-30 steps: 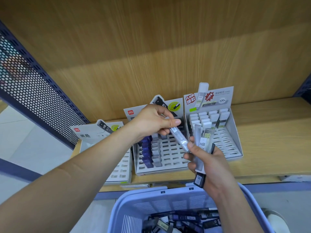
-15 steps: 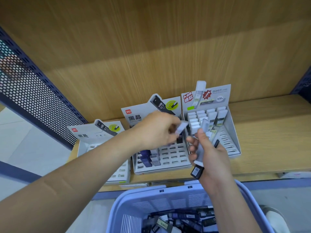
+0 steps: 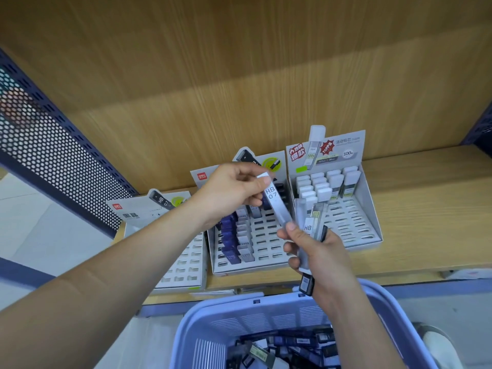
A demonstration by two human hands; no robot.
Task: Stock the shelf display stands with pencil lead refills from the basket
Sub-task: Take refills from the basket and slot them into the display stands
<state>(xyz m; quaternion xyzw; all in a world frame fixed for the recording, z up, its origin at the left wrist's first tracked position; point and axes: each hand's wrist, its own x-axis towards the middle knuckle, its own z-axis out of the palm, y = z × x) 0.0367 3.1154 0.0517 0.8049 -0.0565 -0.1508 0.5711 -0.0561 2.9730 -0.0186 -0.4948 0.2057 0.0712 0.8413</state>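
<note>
Grey refill (image 3: pixel 277 209) pinched in the left grip (image 3: pixel 234 190); right grip (image 3: pixel 323 255) clutches a bundle (image 3: pixel 312 218) above the basket (image 3: pixel 239 304).

We find three display stands side by side on the shelf (image 3: pixel 426 209): the left stand (image 3: pixel 183 270) at the shelf's left end, the middle stand (image 3: pixel 266 251) just beside it, and the right stand (image 3: pixel 354 225) next along, set a little further back. A back panel (image 3: pixel 239 89) rises behind them, and a perforated panel (image 3: pixel 48 155) stands to the left. Stocked refills (image 3: pixel 316 187) fill the rear rows of the right stand. The basket (image 3: pixel 239 310) sits below and in front of the shelf. Before the middle stand our left hand (image 3: pixel 234 190) holds a single refill (image 3: pixel 277 206) that reaches down to our right hand (image 3: pixel 319 251), which holds a bundle of refills (image 3: pixel 308 227) above the basket.
</note>
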